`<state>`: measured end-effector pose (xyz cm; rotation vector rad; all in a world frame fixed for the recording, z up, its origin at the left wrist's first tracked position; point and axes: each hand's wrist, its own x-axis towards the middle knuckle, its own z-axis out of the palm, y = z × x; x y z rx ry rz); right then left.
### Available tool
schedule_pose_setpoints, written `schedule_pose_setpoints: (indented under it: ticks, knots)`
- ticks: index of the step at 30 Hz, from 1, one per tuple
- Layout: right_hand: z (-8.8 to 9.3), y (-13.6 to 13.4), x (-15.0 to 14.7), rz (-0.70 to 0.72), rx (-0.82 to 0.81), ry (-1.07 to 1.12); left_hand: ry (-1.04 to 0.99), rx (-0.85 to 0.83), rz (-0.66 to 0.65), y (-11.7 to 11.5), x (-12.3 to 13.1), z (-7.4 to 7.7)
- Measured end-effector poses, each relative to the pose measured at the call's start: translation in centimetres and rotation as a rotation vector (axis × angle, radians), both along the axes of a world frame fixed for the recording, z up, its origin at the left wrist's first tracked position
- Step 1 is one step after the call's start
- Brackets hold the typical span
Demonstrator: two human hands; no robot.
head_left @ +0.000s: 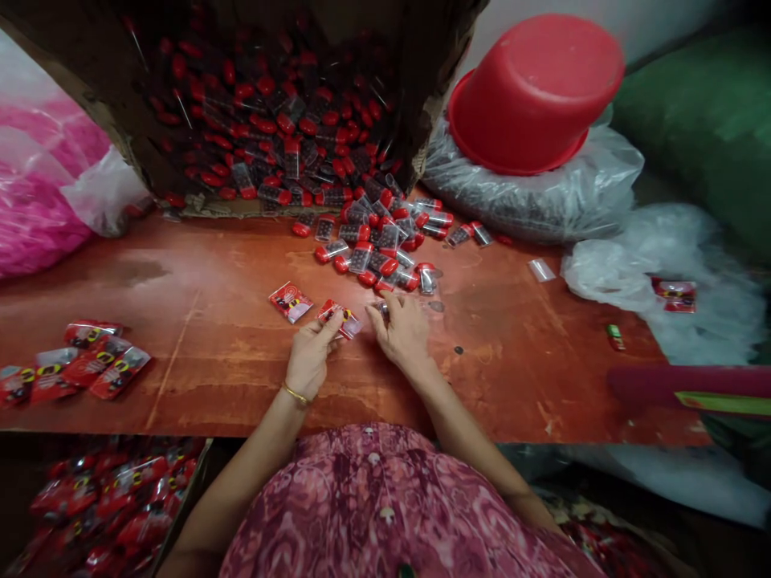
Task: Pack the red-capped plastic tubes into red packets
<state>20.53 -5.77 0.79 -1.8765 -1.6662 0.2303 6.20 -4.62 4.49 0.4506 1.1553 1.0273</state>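
Observation:
My left hand [310,357] pinches a red printed packet [342,318] between thumb and fingers. Close beside it, my right hand [402,327] is closed around a small clear container [381,307], mostly hidden by the fingers. Just beyond that hand lies a heap of red-capped clear containers [385,238] filled with dark beads. Another red packet [290,302] rests flat on the table, left of the one I hold. Farther left, several overlapping red packets [99,361] form a small group.
An open cardboard box [241,210] spills red-capped containers onto the red-brown table [229,377]. At back right, an upturned red tub [536,96] sits on a plastic sack [518,205]. Pink-filled bags [42,185] stand at left. Below the front edge, a box holds red packets [114,506].

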Motion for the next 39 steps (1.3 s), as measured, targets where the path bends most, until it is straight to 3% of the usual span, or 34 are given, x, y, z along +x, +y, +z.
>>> schedule_pose_setpoints:
  ticks: [3, 6, 9, 13, 16, 20, 25, 28, 33, 39]
  knots:
    - [-0.9, -1.2, 1.9, 0.003, -0.030, -0.207, -0.034, -0.040, -0.024, 0.4, -0.3, 0.1]
    - [-1.9, -3.3, 3.5, 0.080, 0.051, -0.143, -0.064, -0.054, -0.040, 0.6, -0.3, 0.0]
    - [-2.5, -4.5, 4.4, -0.024, 0.138, -0.115, -0.098, -0.091, -0.065, 0.7, -0.1, -0.1]
    - [-2.7, -4.3, 4.5, -0.052, 0.040, -0.138, -0.128, -0.112, -0.110, 0.7, 0.2, 0.3]
    - [-2.0, -4.3, 4.1, -0.004, -0.015, 0.101, -0.110, -0.103, -0.113, 0.5, 0.3, 0.6]
    - [0.4, -5.3, 3.2, 0.107, -0.029, 0.509, -0.065, -0.068, -0.126, 0.3, 0.3, 0.7]
    - [3.0, -5.8, 2.1, 0.211, -0.025, 0.526, 0.019, 0.014, -0.174, 0.2, 0.5, 0.5]
    - [3.1, -5.4, 1.7, 0.198, -0.045, 0.533, 0.074, 0.102, -0.189, 0.2, 0.5, 0.3]
    - [2.3, -5.0, 0.6, 0.113, -0.044, 0.738, 0.126, 0.176, -0.217, 0.2, 0.1, -0.3]
    - [1.8, -4.9, -0.6, 0.100, -0.073, 0.896, -0.004, 0.166, -0.140, -0.1, 0.7, -0.5]
